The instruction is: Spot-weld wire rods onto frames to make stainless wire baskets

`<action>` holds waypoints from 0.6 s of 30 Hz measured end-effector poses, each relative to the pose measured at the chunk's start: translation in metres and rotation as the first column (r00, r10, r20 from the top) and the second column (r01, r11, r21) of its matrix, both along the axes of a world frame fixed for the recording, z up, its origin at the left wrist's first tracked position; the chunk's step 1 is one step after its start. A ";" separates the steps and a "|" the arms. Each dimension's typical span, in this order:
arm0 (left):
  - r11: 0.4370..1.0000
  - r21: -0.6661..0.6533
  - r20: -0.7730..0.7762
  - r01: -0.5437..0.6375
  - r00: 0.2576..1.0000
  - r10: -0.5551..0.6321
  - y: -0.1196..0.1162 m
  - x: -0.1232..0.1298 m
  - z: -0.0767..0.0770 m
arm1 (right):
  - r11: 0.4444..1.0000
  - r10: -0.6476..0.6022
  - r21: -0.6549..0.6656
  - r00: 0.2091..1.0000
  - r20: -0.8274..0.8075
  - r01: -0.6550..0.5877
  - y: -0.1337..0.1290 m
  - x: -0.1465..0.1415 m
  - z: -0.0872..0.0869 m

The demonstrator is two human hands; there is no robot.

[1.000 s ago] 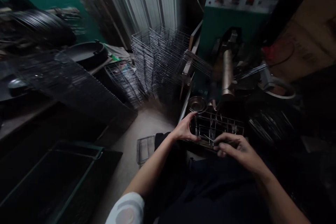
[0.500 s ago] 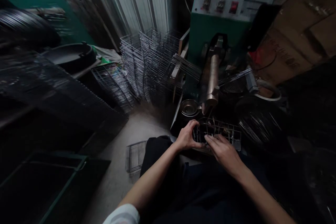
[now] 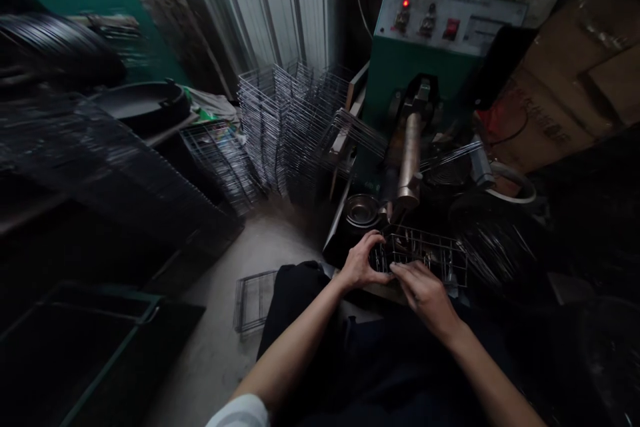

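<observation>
A small wire basket [image 3: 443, 240] of thin metal rods lies in front of me, under the electrode end of the green machine [image 3: 415, 67]. My left hand [image 3: 361, 263] grips its left end, with the thumb on the near side and the fingers curled over the far side. At the near rim, my right hand [image 3: 427, 297] has its thumb and fingertips pressed together on the wire. Whether a loose piece of wire is also in that pinch is too dark to tell. The machine's metal arm [image 3: 410, 157] points down just beyond both hands.
Nested wire baskets [image 3: 273, 127] stand in tall stacks at the left of the machine. A round metal dish [image 3: 362, 211] sits beside its tip. Bundled dark wires [image 3: 493, 240] lie at right, cardboard boxes [image 3: 565, 93] behind. A wire frame [image 3: 254, 300] rests on the floor.
The right hand's fingers, flatter and more spread before, are now drawn together at the near rim. The left hand keeps its grip. The basket's right end has shifted slightly right and down in view.
</observation>
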State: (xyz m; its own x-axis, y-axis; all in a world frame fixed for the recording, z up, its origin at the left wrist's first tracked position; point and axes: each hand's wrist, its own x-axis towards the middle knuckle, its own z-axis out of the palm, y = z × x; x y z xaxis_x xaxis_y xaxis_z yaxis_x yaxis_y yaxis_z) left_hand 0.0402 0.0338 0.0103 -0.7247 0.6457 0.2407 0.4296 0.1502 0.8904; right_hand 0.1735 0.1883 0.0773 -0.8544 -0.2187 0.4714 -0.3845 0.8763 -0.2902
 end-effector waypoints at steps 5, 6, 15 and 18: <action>1.000 -0.002 0.023 -0.019 1.000 0.019 -0.002 0.004 0.002 | 1.000 -0.004 0.018 1.000 0.010 0.003 -0.001 0.000 0.002; 1.000 0.010 0.022 -0.027 0.999 0.027 -0.003 0.004 0.002 | 1.000 -0.005 0.019 1.000 0.010 0.005 -0.001 -0.002 0.003; 0.998 0.058 -0.014 -0.038 0.999 0.039 0.002 -0.014 0.007 | 1.000 -0.024 0.011 1.000 0.016 0.024 0.005 -0.022 0.002; 0.998 0.047 -0.015 -0.033 0.999 0.034 0.003 -0.016 0.010 | 1.000 -0.026 -0.001 1.000 0.016 0.026 0.006 -0.024 0.001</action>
